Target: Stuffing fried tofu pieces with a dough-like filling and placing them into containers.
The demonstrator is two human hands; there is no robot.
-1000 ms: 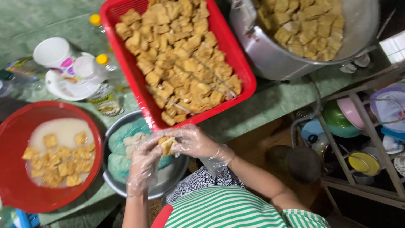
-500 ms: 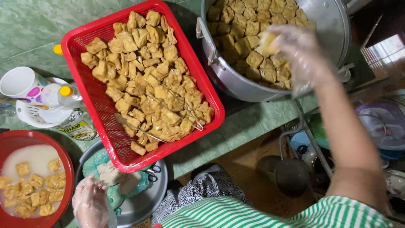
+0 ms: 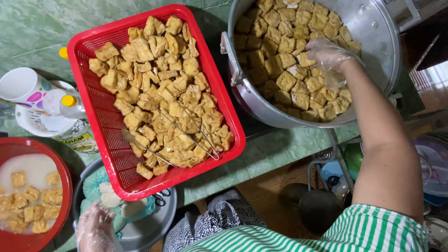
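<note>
Right hand (image 3: 329,56), in a clear plastic glove, reaches far right into the big metal pot (image 3: 378,37), fingers curled down onto the fried tofu pieces in the pot (image 3: 280,60); whether it pinches a piece or only rests on the heap, cannot tell. Pot nearly full of golden-brown cubes, its rim just beside the right edge of the red plastic basket (image 3: 100,135). Basket sits centre on the green tiled counter (image 3: 42,23), heaped with more fried tofu (image 3: 163,93); metal tongs (image 3: 186,135) lie across the near part of that heap. Left hand (image 3: 93,228), also gloved, at the near left edge, fingers loosely bent, touching pale filling paste (image 3: 112,198) on a teal plastic bag inside a grey metal bowl (image 3: 149,228), which is partly tucked under the basket's near corner. Left of that, a red round bowl (image 3: 63,177) holds tofu pieces in whitish liquid. Far left: a white cup (image 3: 21,86) and a small bottle with a yellow cap (image 3: 70,105) on a plate. Green-and-white striped sleeve at near right.
</note>
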